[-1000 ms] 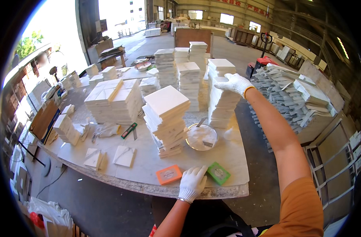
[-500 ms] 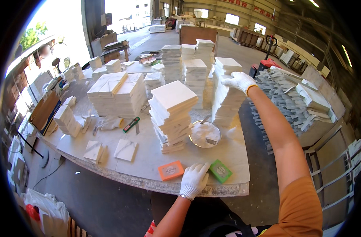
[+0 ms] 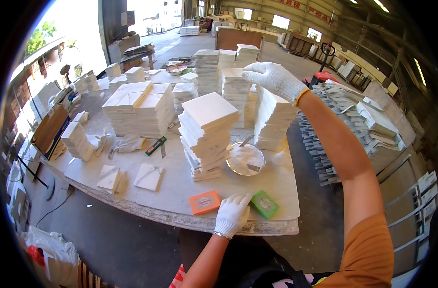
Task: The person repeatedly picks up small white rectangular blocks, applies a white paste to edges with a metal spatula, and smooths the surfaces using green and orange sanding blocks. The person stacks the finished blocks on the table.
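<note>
My left hand [image 3: 232,212], in a white knit glove, lies on the slab tabletop at its near edge, fingers stretched forward. On one side of it is an orange block with a label [image 3: 204,202]; its fingertips come close to a green block [image 3: 265,204] on the other. My right hand [image 3: 272,80], also gloved, is raised in front of the right-hand stack of white tiles [image 3: 272,120], fingers pointing left and nothing visible in them. It hides part of that stack's top. A tall uneven tile stack [image 3: 207,139] stands near the middle, beside a metal bowl of white material [image 3: 245,159] with a scraper.
Two loose tiles [image 3: 149,176] lie at the near left, with a green-and-black cutter [image 3: 155,146] and spare gloves [image 3: 128,143] behind them. A wide tile stack [image 3: 140,110] stands farther back. Right of the table is a pile of grey strips [image 3: 331,129].
My right hand has lifted off the right-hand tile stack and moved up and left. My left hand stays between the two blocks. The view has shifted slightly.
</note>
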Motion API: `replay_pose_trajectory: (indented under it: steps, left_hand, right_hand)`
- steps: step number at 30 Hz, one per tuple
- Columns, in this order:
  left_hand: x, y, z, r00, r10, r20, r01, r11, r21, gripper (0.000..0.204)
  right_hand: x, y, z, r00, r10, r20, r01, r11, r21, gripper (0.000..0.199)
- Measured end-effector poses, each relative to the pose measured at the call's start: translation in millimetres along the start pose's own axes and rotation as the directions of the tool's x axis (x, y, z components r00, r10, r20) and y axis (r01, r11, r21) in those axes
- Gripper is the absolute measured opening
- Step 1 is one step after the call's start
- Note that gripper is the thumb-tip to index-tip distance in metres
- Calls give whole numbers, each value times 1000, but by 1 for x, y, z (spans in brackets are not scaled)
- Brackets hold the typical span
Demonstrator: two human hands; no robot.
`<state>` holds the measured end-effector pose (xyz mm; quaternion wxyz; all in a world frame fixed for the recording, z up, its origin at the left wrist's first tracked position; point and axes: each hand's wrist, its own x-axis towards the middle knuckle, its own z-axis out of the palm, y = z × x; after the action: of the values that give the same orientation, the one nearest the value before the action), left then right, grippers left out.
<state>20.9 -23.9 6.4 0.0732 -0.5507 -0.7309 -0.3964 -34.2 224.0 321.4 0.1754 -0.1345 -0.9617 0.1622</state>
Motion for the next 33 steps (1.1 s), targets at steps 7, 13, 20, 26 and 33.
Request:
replay_pose_trajectory:
  steps: [7,13,20,26,33]
  left_hand:
    - [0,0,1,1000,1,3,-1,999,-33,43]
    - [0,1,2,1000,-2,25,3,999,-35,41]
    - [-2,-4,2,1000,13,-5,-13,999,-40,40]
    - [-1,-1,-1,999,21,-26,-23,999,-47,37]
    - [-4,-6,3,998,23,-54,-27,997,-70,44]
  right_hand:
    - [-4,14,-12,998,54,16,-52,995,-88,50]
    - [-5,45,-6,999,41,22,-40,997,-69,52]
    - [-1,-10,3,985,94,147,-72,987,-147,56]
    - [6,-48,30,967,-52,249,92,984,-150,76]
    - [19,-68,43,926,-21,377,146,941,-306,97]
